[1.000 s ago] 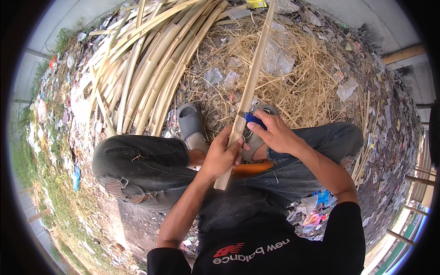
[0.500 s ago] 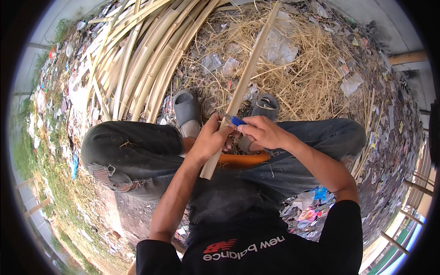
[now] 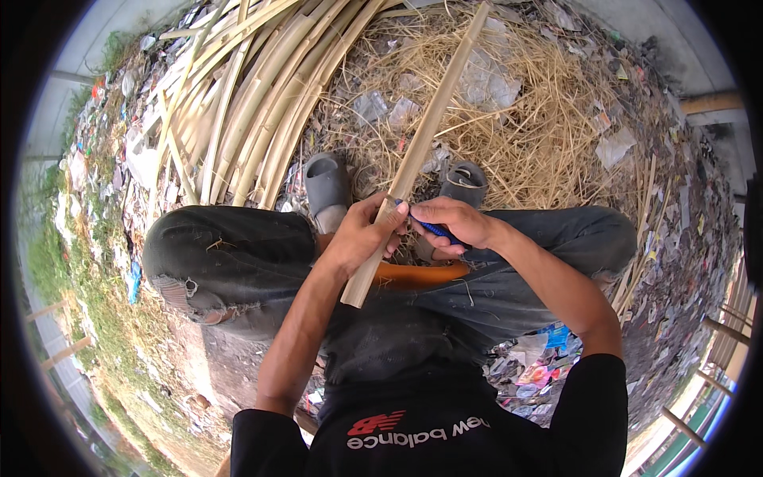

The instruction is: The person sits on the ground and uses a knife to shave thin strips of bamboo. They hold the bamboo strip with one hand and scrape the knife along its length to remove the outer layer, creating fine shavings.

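A long pale split bamboo strip (image 3: 437,119) slants from my lap up to the far side, its near end by my left forearm. My left hand (image 3: 362,237) is wrapped round it near that end. My right hand (image 3: 462,222) closes on a blue-handled knife (image 3: 439,231), whose tip end meets the strip beside my left thumb. The blade is mostly hidden by my fingers. Under my hands, an orange curved piece (image 3: 421,276) lies across between my legs, partly covered.
A pile of split bamboo strips (image 3: 270,103) lies at the far left. Straw-like shavings (image 3: 548,135) cover the ground ahead and to the right, mixed with plastic scraps. Grey clogs (image 3: 326,179) are on my feet. Thin strips (image 3: 640,238) lie beyond my right knee.
My right hand has turned, so the knife's handle now slopes down to the right under my fingers. The strip has barely shifted in my left hand.
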`<state>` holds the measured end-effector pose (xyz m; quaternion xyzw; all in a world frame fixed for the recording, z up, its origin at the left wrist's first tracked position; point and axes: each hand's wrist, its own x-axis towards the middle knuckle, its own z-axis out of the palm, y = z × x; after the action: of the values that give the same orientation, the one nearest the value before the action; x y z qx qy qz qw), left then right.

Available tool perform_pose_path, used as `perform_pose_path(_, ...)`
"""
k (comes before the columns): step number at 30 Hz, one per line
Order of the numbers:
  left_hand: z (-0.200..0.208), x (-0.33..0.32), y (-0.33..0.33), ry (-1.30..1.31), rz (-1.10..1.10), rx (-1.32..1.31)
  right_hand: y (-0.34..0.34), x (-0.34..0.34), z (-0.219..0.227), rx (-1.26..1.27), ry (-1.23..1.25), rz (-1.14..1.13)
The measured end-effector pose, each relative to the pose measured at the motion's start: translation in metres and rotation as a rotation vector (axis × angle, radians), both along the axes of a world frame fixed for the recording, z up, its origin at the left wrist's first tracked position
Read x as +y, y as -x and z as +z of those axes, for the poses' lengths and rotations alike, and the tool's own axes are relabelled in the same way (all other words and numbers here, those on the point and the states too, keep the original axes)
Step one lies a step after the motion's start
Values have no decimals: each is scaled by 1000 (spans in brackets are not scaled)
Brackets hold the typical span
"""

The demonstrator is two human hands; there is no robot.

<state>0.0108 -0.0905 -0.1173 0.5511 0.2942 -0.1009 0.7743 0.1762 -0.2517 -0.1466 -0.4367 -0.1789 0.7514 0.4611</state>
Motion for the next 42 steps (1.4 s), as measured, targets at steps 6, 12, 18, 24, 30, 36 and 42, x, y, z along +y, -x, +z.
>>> perform_pose_path(6, -5, 2, 3, -48, -4, 18, -1, 4, -2, 1, 10, 16)
perform_pose_path(12, -11, 4, 4, -29, 19, 18, 1, 5, -5, -27, 22, 23)
perform_pose_path(18, -18, 5, 7, -47, 12, -3, 4, 8, -6, -38, 37, 2)
perform_pose_path(24, -25, 3, 11, -31, 74, -39, 21, 15, 1, -493, 32, -22)
perform_pose_path(30, -24, 0, 9, -218, 39, 23, 37, 15, -11, -663, 52, -107)
perform_pose_path(36, -29, -4, 3, -204, 66, 86, 45, 18, -29, -597, -9, -298)
perform_pose_path(42, -22, -2, 4, -166, 15, 41, 12, 9, -5, -208, 22, -57)
